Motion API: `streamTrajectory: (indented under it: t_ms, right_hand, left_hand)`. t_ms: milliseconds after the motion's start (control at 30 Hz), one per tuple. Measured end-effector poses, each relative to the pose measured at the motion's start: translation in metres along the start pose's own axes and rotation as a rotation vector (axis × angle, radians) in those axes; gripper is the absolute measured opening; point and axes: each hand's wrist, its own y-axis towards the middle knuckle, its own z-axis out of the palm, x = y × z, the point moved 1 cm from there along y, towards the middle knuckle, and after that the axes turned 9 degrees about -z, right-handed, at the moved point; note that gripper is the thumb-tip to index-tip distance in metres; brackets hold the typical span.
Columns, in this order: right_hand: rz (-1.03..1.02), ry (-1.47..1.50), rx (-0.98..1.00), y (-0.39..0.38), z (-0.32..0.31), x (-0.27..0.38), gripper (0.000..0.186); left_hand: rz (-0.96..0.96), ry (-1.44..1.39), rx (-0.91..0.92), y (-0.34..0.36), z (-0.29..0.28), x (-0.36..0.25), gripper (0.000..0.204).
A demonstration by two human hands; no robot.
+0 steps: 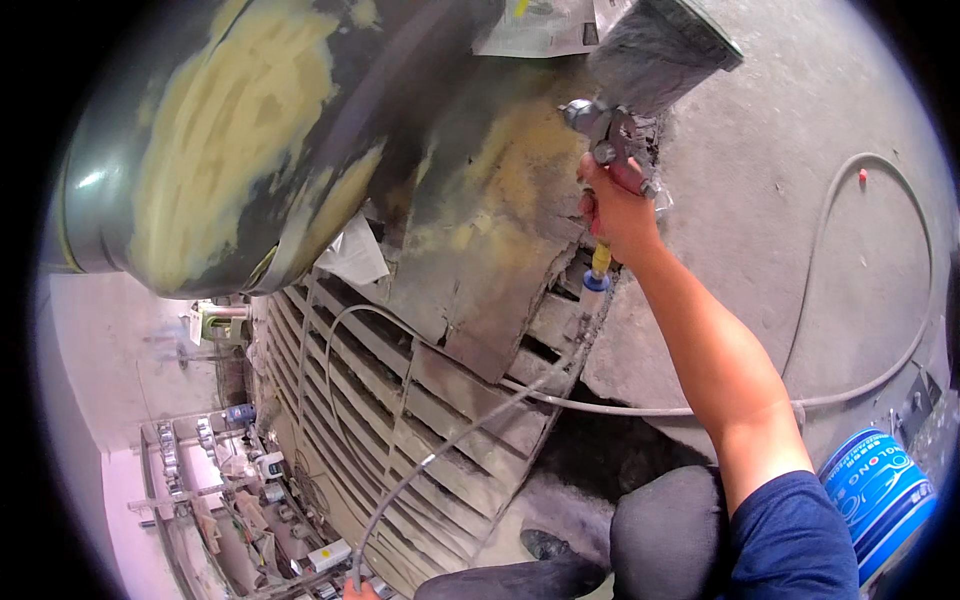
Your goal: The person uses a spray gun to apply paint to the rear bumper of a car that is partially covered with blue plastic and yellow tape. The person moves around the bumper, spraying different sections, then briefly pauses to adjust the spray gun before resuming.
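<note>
My right hand, arm stretched out, is closed round a paint spray gun. A grey paint-caked cup sits on top of the gun, and its nozzle faces left toward a dark car body panel with a broad patch of yellowish filler. Below the grip, a yellow and blue coupling joins the gun to a grey air hose. At the bottom edge, my left hand shows only in part, its fingers closed round that hose.
A slatted floor grate lies under the car, partly covered by a stained board. Another hose loop curves over the concrete at right, near a blue bucket. Cluttered shelves stand lower left. Masking paper hangs by the panel.
</note>
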Motion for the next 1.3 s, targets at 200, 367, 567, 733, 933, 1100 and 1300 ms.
streamTrajectory:
  t_ms: [200,367,567,733,933,1100,1300]
  right_hand:
    - [0.065,0.055,0.135,-0.023,0.021,-0.021,0.021]
    - [0.248,-0.025,0.467,-0.075,0.043,-0.029,0.019]
    - [0.07,0.013,0.392,-0.025,0.038,-0.025,0.023]
    - [-0.147,-0.068,-0.025,0.05,-0.008,0.017,0.024]
    - [-0.301,-0.102,-0.159,0.087,-0.043,0.065,0.025]
    - [-0.102,-0.207,0.137,0.026,-0.049,0.055,0.03]
    - [0.257,-0.146,0.641,-0.051,-0.045,0.084,0.017]
  left_hand:
    - [-0.101,0.106,-0.069,-0.008,-0.024,0.042,0.014]
    - [-0.182,0.109,-0.006,-0.019,-0.04,-0.003,0.017]
    - [-0.165,0.164,0.019,-0.018,-0.028,-0.019,0.026]
    - [-0.15,0.205,0.085,-0.019,-0.016,-0.03,0.033]
    - [-0.133,0.259,0.183,-0.022,-0.011,-0.072,0.037]
    - [-0.219,0.238,-0.013,-0.023,-0.011,-0.087,0.022]
    - [-0.184,0.425,-0.043,-0.019,0.001,-0.037,0.02]
